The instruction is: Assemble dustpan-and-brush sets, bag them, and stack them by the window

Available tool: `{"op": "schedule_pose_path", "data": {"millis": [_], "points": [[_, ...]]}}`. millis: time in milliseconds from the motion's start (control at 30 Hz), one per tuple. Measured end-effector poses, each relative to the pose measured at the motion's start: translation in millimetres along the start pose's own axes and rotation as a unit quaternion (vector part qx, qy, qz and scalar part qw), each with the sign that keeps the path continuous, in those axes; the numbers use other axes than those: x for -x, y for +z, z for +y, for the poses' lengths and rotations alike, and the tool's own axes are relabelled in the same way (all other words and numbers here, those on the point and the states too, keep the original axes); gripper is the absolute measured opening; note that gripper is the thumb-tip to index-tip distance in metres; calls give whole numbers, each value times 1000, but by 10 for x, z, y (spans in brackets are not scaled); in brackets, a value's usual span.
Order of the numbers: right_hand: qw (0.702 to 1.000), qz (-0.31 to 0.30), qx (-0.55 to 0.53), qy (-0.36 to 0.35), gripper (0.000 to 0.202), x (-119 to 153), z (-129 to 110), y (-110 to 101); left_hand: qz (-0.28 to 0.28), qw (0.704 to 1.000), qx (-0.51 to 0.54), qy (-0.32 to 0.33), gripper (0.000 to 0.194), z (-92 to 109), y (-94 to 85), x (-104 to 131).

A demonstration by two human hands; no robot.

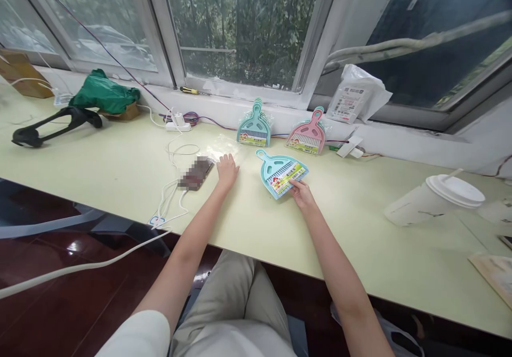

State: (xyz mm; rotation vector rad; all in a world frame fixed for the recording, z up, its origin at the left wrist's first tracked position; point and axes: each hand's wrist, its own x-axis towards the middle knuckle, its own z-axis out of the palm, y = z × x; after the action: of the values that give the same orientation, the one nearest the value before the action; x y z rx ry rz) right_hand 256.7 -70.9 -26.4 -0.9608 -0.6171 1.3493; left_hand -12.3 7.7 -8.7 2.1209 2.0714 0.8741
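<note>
My right hand [303, 193] grips the lower right edge of a light blue dustpan and brush set [282, 173] with a yellow-green label, its handle pointing up and left. My left hand [228, 169] rests at a clear plastic wrapper [222, 146] on the table; its fingers are bent, and whether they pinch the film cannot be made out. Behind, a stack of teal dustpan sets [254, 125] leans upright on the wall below the window. To its right a pink dustpan set [307, 133] leans there too.
A phone [197, 173] with white cables lies left of my left hand. A white lidded cup [434, 199] stands at right. Farther left are a black frame [56, 125], a green bag [104, 91] and a power strip [178, 126]. The table [256, 234] ends near my lap.
</note>
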Motion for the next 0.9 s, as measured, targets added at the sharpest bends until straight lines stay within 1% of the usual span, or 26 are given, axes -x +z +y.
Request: {"op": "schedule_pose_path", "data": {"millis": [33,100,167,300,400,500,567,667,800,900], "points": [[1000,0,6,2,18,-1,0,5,-13,1000,-3,-14,35,-4,20,-31],[1000,2,16,8,18,-7,4,10,-26,999,-8,-42,32,-17,37,-72],[1000,8,17,12,17,-14,12,8,-15,998,-16,-55,33,-36,26,-87],[1000,12,14,10,16,-23,21,-13,10,995,-82,-51,30,-128,-36,-100],[1000,17,15,7,16,-29,3,-36,-2,990,-132,-51,31,-230,-74,-131],[999,27,15,9,16,-37,-24,-44,-7,990,-130,-48,34,-280,-86,-147],[1000,23,15,11,15,-34,-35,-31,4,994,-108,-31,34,-250,-86,-127],[1000,-3,24,17,15,-2,-38,21,30,998,-50,-2,29,-115,-86,-57],[997,-50,52,37,18,76,-51,110,56,998,20,7,19,105,-93,47],[994,-64,69,55,19,102,-80,124,62,997,39,12,18,192,-100,92]]}}
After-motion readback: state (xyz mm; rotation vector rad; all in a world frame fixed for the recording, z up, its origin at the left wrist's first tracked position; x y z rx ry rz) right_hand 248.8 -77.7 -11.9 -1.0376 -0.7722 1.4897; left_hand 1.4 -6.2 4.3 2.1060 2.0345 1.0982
